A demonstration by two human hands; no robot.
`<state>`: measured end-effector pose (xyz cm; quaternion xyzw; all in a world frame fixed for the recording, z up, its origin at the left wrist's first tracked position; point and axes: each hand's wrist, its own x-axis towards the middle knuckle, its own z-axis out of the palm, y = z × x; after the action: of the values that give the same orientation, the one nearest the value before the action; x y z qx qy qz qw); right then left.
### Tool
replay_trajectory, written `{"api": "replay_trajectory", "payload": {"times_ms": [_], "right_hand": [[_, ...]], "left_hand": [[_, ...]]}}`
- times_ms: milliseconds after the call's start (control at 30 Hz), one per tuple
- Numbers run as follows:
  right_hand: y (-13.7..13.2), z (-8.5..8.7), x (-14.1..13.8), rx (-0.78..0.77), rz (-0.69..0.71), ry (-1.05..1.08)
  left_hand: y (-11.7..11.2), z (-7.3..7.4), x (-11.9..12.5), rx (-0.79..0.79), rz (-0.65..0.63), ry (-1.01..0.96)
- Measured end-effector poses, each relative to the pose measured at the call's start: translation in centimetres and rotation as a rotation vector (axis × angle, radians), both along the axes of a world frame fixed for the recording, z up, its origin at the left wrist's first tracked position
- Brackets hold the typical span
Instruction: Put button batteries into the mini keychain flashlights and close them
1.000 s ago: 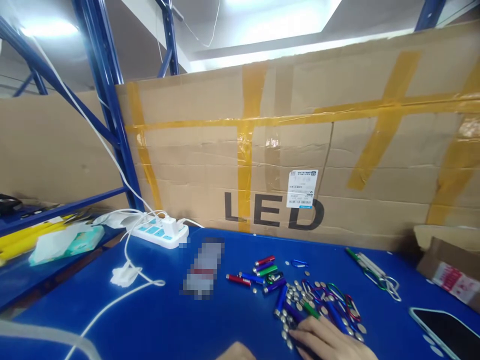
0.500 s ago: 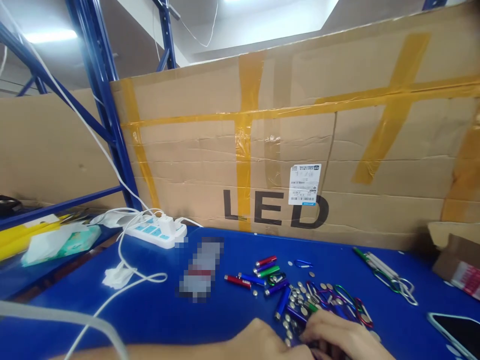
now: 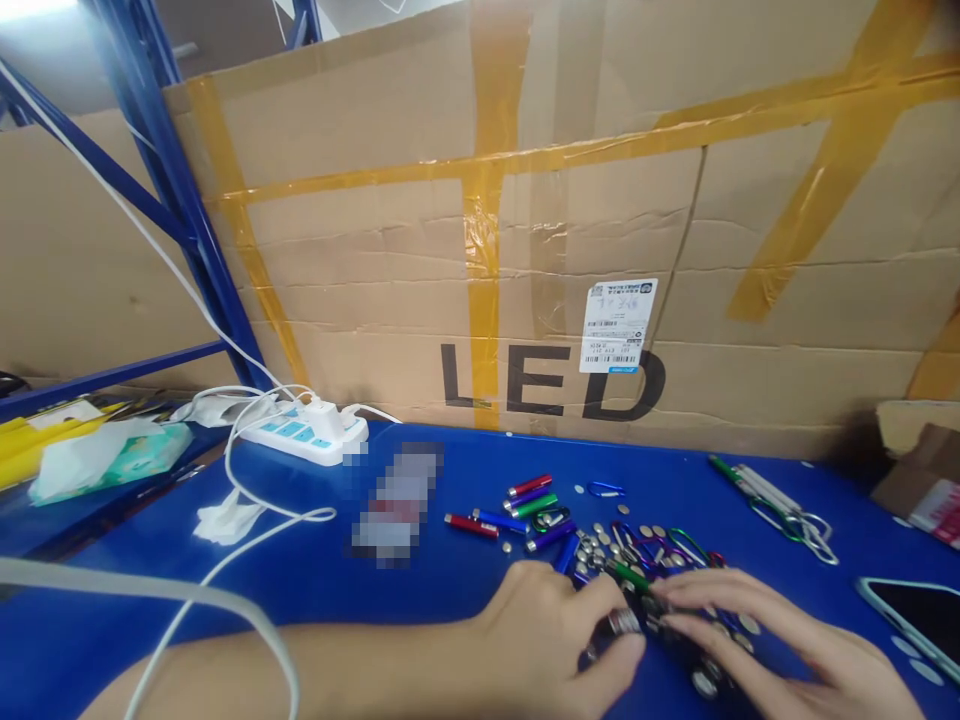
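Observation:
My left hand [image 3: 559, 625] rests on the blue table [image 3: 420, 620], its fingers curled around a small dark keychain flashlight [image 3: 625, 621] with a silver end. My right hand [image 3: 787, 640] meets it from the right, thumb and fingertips pinched at that same flashlight. Both hands sit at the near edge of a pile of small coloured flashlights, button batteries and carabiner clips [image 3: 637, 550]. More flashlights [image 3: 525, 505], red, blue, green and purple, lie just left of the pile.
A tall taped cardboard box marked LED [image 3: 547, 300] walls off the back. A white power strip [image 3: 304, 438] with cables sits at the left, a phone [image 3: 911, 615] at the right edge, a bundle of finished flashlights [image 3: 772, 500] at the right, and a blurred object [image 3: 394, 505] in the middle.
The view tilted down. My left hand came in from the bottom edge to the pile, and both hands now close on one flashlight at the pile's near side.

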<state>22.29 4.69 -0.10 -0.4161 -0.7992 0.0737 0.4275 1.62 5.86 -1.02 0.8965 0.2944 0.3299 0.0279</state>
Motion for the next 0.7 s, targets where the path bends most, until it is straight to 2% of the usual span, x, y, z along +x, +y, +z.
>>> {"api": "replay_trajectory", "payload": {"times_ms": [133, 300, 533, 700], "right_hand": [[-0.8, 0.1, -0.9, -0.115, -0.045, 0.009], [-1.7, 0.1, -2.2, -0.117, 0.018, 0.122], [-1.8, 0.2, -1.9, -0.154, -0.040, 0.189], [-1.8, 0.6, -2.4, -0.313, -0.091, 0.366]], "left_hand": [[-0.1, 0.6, 0.0, -0.076, 0.013, 0.010], [-0.2, 0.6, 0.1, -0.074, 0.006, 0.016], [-0.4, 0.6, 0.0, -0.098, -0.076, -0.018], [-0.4, 0.7, 0.0, -0.059, -0.122, -0.044]]}}
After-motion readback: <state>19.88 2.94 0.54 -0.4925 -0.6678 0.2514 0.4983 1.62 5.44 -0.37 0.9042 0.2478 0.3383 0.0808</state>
